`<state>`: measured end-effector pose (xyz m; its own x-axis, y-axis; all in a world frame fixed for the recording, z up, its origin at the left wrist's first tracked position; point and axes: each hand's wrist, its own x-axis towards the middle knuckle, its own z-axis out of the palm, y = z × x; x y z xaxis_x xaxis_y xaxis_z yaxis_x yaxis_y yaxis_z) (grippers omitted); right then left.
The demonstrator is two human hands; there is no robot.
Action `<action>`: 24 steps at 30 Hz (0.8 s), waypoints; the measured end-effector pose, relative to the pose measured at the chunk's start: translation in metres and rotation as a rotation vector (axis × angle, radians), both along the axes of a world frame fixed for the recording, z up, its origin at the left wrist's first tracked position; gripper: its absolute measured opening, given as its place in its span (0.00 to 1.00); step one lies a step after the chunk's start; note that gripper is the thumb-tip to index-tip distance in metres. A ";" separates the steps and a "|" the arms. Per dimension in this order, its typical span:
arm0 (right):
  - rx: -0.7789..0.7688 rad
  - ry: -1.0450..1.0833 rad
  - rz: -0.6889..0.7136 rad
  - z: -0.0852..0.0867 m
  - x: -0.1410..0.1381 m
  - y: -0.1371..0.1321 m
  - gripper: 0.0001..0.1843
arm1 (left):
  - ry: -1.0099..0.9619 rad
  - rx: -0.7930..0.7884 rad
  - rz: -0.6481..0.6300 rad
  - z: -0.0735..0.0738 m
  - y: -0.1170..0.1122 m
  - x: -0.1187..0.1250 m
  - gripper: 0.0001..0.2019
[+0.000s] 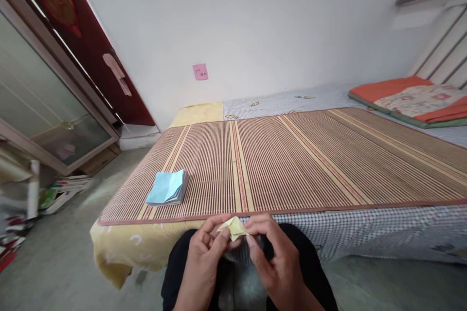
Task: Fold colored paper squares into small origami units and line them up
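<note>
A small piece of folded yellow paper (235,228) is held between my two hands, just above my lap at the near edge of the bed. My left hand (209,245) pinches its left side, with the thumb on top and fingers behind. On the right, my right hand (272,247) grips the paper's corner between thumb and index finger. The fingers under the paper are partly hidden. A stack of light blue square paper (167,188) lies on the mat, ahead and to the left of my hands, its top sheet slightly curled.
A striped bamboo mat (204,165) covers the bed. Folded orange and floral bedding (412,99) lies at the far right. One pink note (200,72) sticks to the white wall. At left stand a dark red door (91,53) and a glass-panelled frame (47,92); papers lie on the floor.
</note>
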<state>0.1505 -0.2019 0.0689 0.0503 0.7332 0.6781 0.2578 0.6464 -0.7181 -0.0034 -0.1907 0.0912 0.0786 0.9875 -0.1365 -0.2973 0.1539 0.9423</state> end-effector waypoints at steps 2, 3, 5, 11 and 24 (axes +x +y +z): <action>0.020 -0.069 -0.033 0.001 -0.002 0.001 0.10 | 0.046 0.038 -0.017 0.000 0.001 0.001 0.15; 0.038 -0.119 -0.057 0.001 -0.003 0.001 0.11 | 0.064 0.058 -0.025 0.000 0.001 0.002 0.14; 0.075 -0.233 -0.115 0.003 -0.005 0.002 0.11 | 0.094 0.083 -0.036 0.000 0.000 0.003 0.14; 0.027 -0.421 -0.245 0.001 -0.011 0.007 0.10 | 0.194 0.120 -0.040 -0.005 0.000 0.004 0.15; 0.072 -0.538 -0.333 -0.003 -0.009 0.008 0.11 | 0.302 0.208 0.000 -0.011 0.000 0.005 0.12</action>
<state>0.1420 -0.1937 0.0655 -0.0943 0.6885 0.7191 0.7658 0.5116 -0.3895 0.0017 -0.1903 0.0802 0.0657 0.9966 0.0504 -0.0005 -0.0504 0.9987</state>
